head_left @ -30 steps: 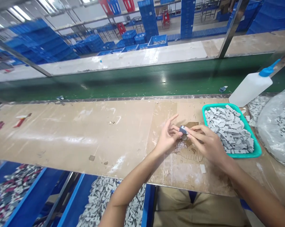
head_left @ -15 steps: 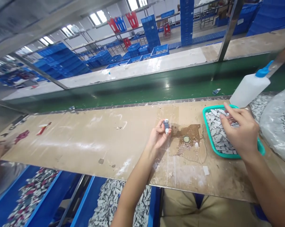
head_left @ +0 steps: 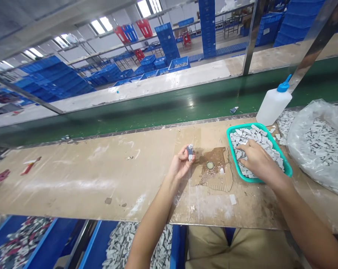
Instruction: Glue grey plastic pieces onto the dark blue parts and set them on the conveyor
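With my left hand (head_left: 180, 163) I am pinching a small dark-and-light grey plastic part (head_left: 190, 151), thumb and fingers clamped on it, and I am holding it upright above the worktable (head_left: 81, 160), just left of a wet, torn cardboard sheet (head_left: 225, 181) where a small round cap (head_left: 210, 165) is lying. My right hand (head_left: 254, 158) is reaching over the green plastic basket (head_left: 288, 172), thumb and forefinger standing apart close above the light-grey pieces (head_left: 269, 149); I cannot tell whether their tips are touching any. Behind the basket a white squeeze bottle (head_left: 273, 106) with a blue nozzle is standing, and to its right a clear plastic bag (head_left: 299, 130) is holding more pieces. Beyond the table edge, another grey part (head_left: 234, 110) is lying on the green conveyor belt (head_left: 157, 108)
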A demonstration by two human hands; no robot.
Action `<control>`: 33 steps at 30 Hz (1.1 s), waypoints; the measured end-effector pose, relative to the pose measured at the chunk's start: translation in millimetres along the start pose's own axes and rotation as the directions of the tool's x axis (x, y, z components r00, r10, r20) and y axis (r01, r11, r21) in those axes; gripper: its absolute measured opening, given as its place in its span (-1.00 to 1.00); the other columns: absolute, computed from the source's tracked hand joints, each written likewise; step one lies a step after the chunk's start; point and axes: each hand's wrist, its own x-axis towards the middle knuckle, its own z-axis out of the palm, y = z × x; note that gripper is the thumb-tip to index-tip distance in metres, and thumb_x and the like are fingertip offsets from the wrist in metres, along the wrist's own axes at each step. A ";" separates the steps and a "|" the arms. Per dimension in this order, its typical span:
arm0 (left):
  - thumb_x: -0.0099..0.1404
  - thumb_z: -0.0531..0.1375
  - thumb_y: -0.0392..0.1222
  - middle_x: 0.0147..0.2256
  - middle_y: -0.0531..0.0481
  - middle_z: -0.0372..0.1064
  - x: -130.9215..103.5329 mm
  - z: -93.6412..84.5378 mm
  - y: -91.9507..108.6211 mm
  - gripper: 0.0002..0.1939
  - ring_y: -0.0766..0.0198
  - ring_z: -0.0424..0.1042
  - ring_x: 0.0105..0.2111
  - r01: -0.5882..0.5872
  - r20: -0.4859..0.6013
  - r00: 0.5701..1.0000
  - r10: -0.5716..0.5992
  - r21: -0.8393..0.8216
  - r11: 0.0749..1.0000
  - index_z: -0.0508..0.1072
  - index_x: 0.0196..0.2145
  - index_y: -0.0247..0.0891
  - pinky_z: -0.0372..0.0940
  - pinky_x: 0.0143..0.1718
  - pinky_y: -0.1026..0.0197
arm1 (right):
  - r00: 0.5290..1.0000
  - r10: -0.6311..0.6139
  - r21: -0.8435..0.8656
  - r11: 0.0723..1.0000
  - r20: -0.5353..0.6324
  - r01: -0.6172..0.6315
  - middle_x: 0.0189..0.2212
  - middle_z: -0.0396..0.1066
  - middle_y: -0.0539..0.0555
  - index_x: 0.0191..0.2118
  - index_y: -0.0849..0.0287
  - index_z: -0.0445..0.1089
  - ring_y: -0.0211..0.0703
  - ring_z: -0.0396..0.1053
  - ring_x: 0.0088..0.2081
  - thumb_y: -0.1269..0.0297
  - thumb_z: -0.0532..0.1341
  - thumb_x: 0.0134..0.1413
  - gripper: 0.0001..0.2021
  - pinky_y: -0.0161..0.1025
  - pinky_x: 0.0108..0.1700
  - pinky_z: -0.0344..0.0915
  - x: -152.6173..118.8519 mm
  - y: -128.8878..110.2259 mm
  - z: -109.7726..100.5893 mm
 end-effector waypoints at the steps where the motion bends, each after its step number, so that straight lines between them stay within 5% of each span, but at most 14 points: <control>1: 0.12 0.07 -0.54 -0.46 0.03 0.31 0.2 0.2 0.4 -0.63 0.41 0.39 -0.54 0.010 -0.003 1.000 -0.010 -0.014 1.000 0.32 -0.14 -0.26 0.38 -0.53 0.48 | 0.999 0.011 -0.046 0.999 0.037 -0.009 -0.26 0.24 0.16 -0.02 0.24 0.46 0.05 0.33 -0.20 0.48 0.24 0.05 -0.67 -0.15 -0.15 0.27 0.2 -2.4 -0.6; 10: 0.12 0.06 -0.54 -0.49 0.03 0.28 2.8 -6.1 9.1 -0.74 0.44 0.37 -0.56 0.019 0.025 1.000 -0.018 -0.051 0.998 0.35 -0.27 -0.29 0.34 -0.57 0.51 | 0.980 0.076 -0.154 0.987 0.183 -0.048 -0.17 0.25 0.25 -0.03 0.34 0.44 0.11 0.32 -0.11 0.54 0.18 0.18 -0.75 -0.11 -0.07 0.24 6.0 -17.5 -13.2; 15: 0.10 0.22 -0.47 -0.41 0.02 0.36 22.1 -7.7 21.6 -0.71 0.33 0.46 -0.49 -0.142 0.046 0.990 0.134 0.308 0.941 0.43 -0.20 -0.28 0.46 -0.45 0.33 | 0.988 0.066 -0.168 0.985 0.141 -0.042 -0.20 0.26 0.24 -0.15 0.34 0.43 0.09 0.32 -0.14 0.59 0.17 0.16 -0.83 -0.12 -0.11 0.22 3.6 -19.1 -12.1; 17: 0.15 0.27 -0.36 -0.36 0.01 0.40 43.6 -1.6 32.2 -0.68 0.29 0.49 -0.45 -0.285 0.090 0.956 0.280 0.522 0.804 0.45 -0.11 -0.26 0.50 -0.35 0.22 | 0.987 0.097 -0.158 0.984 0.125 -0.077 -0.21 0.25 0.22 -0.17 0.31 0.42 0.07 0.33 -0.18 0.57 0.17 0.18 -0.85 -0.13 -0.15 0.21 2.9 -21.2 -11.9; 19: 0.22 0.24 -0.29 -0.33 0.00 0.43 74.2 8.8 46.2 -0.64 0.29 0.50 -0.42 -0.368 0.104 0.890 0.444 0.738 0.565 0.43 0.00 -0.27 0.49 -0.28 0.18 | 0.984 0.134 -0.135 0.984 0.118 -0.117 -0.20 0.26 0.21 -0.16 0.28 0.42 0.06 0.33 -0.20 0.53 0.17 0.23 -0.88 -0.14 -0.19 0.19 4.1 -23.4 -12.1; 22: 0.28 0.20 -0.29 -0.28 -0.07 0.50 128.1 28.4 67.2 -0.64 0.28 0.53 -0.37 -0.304 0.090 0.782 0.617 0.919 0.251 0.41 0.04 -0.32 0.44 -0.18 0.20 | 0.983 0.135 -0.101 0.987 0.127 -0.122 -0.15 0.27 0.23 -0.16 0.29 0.42 0.02 0.33 -0.19 0.48 0.16 0.28 -0.90 -0.17 -0.20 0.17 8.3 -24.2 -13.7; 26: 0.31 0.18 -0.30 -0.14 -0.27 0.51 182.5 50.5 78.6 -0.64 0.10 0.54 -0.15 -0.205 0.060 0.720 0.691 0.970 0.130 0.40 0.06 -0.43 0.35 0.03 0.08 | 0.981 0.018 -0.063 0.998 0.193 -0.005 -0.18 0.33 0.22 -0.23 0.30 0.41 0.00 0.33 -0.15 0.66 0.08 0.20 -0.79 -0.20 -0.19 0.13 10.8 -20.5 -19.1; 30: 0.31 0.14 -0.38 0.13 -0.53 0.29 204.7 68.8 63.4 -0.54 -0.13 0.24 0.22 -0.116 0.079 0.640 0.765 0.993 -0.006 0.30 0.15 -0.56 0.07 0.26 -0.15 | 0.964 -0.006 0.033 0.999 0.264 -0.002 -0.25 0.37 0.17 -0.28 0.29 0.41 -0.07 0.35 -0.20 0.77 0.02 0.07 -0.67 -0.25 -0.27 0.10 7.3 -19.2 -26.8; 33: 0.37 0.11 -0.27 0.19 -0.39 0.26 214.5 88.8 40.2 -0.59 -0.03 0.17 0.27 -0.163 0.203 0.662 0.722 0.979 -0.125 0.34 0.14 -0.44 0.02 0.30 -0.06 | 0.962 0.011 -0.004 1.000 0.274 -0.010 -0.25 0.40 0.21 -0.28 0.31 0.45 -0.02 0.37 -0.17 0.82 0.01 -0.02 -0.62 -0.25 -0.26 0.10 6.8 -24.0 -33.5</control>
